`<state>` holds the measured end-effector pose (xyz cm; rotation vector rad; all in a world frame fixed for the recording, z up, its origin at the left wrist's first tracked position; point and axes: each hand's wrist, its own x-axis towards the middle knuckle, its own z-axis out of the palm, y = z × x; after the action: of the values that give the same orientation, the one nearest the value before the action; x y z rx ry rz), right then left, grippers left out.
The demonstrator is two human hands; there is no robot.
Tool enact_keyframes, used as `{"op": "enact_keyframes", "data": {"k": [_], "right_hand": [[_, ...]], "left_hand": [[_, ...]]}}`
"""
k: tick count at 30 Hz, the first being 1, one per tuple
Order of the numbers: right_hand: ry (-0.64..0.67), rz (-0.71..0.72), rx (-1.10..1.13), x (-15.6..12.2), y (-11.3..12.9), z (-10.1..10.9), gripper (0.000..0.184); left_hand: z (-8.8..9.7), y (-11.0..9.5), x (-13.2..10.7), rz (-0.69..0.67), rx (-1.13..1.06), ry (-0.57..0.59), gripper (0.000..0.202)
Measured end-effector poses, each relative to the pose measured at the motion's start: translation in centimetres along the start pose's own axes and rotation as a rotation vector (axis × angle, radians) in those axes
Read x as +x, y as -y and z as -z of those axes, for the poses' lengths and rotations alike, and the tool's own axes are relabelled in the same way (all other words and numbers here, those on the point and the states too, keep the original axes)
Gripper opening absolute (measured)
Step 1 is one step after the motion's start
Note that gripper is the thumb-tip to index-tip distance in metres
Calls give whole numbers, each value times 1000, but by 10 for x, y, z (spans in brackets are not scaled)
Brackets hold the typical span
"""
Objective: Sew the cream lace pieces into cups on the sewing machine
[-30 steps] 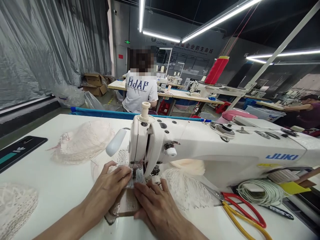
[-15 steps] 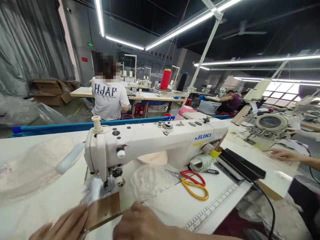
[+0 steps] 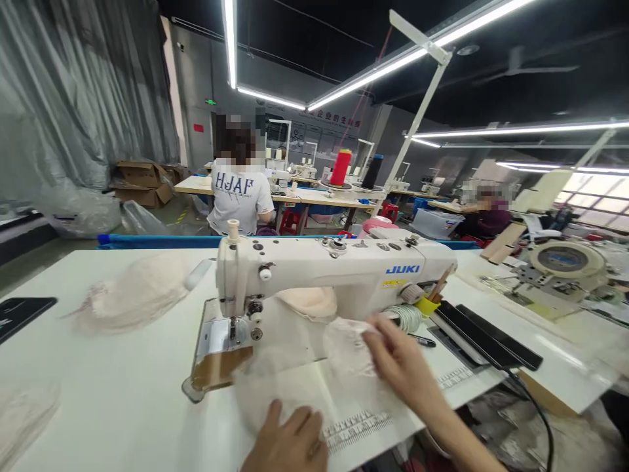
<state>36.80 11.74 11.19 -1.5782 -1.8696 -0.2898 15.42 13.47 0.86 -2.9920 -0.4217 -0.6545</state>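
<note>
A white sewing machine (image 3: 314, 262) marked JUKI stands on the white table (image 3: 147, 393). My right hand (image 3: 396, 354) pinches the edge of a whitish lace piece (image 3: 348, 344), right of the needle and in front of the machine's arm. Blur softens the lace's outline. My left hand (image 3: 289, 436) lies near the table's front with fingers spread, over pale thin fabric (image 3: 265, 387). Beside the needle plate is a brown board (image 3: 223, 367). A cream cup-shaped piece (image 3: 309, 303) rests under the arm. The scissors are out of sight.
More pale lace (image 3: 142, 288) lies on the left, with a black phone-like object (image 3: 27, 314) at the edge. Rightward are a coil of cord (image 3: 407, 318), a marker (image 3: 423, 341), black trays (image 3: 491, 334) and a second machine (image 3: 560, 262). A person (image 3: 238, 190) sits beyond.
My view has shifted left. My right hand has risen rightward and now holds the lace. My left hand has moved from beside the brown board to the right. The scissors no longer show.
</note>
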Motion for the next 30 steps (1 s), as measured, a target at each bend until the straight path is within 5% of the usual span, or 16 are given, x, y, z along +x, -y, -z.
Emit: {"op": "enact_keyframes", "data": {"k": [2,5,8,10,13,15,18,24,30], "right_hand": [[-25,-61,75,13,8,32,18],[-63,9,101,26,38,41,12],[-30,189,172,24,79,9,13],[140,290,218,18,102,-19,16],[456,396,319,8,117,-49,20],[509,319,360,4,112,-60,23],[511,166,323,7,96,-72,14],[478,165,252,24,96,-112,15],[475,157,381,31,109,-140,3]], "left_hand": [[5,2,33,25,-294,96,16],[24,8,46,288,-689,-6,27],[44,25,8,468,-808,-25,35],[59,45,-34,636,-873,-31,49],[86,74,-92,1153,-908,-91,48],[103,84,-113,1189,-693,-92,47],[114,87,-110,1099,-398,-47,40],[86,96,-56,953,-301,85,21],[73,105,-57,990,-425,74,11]]}}
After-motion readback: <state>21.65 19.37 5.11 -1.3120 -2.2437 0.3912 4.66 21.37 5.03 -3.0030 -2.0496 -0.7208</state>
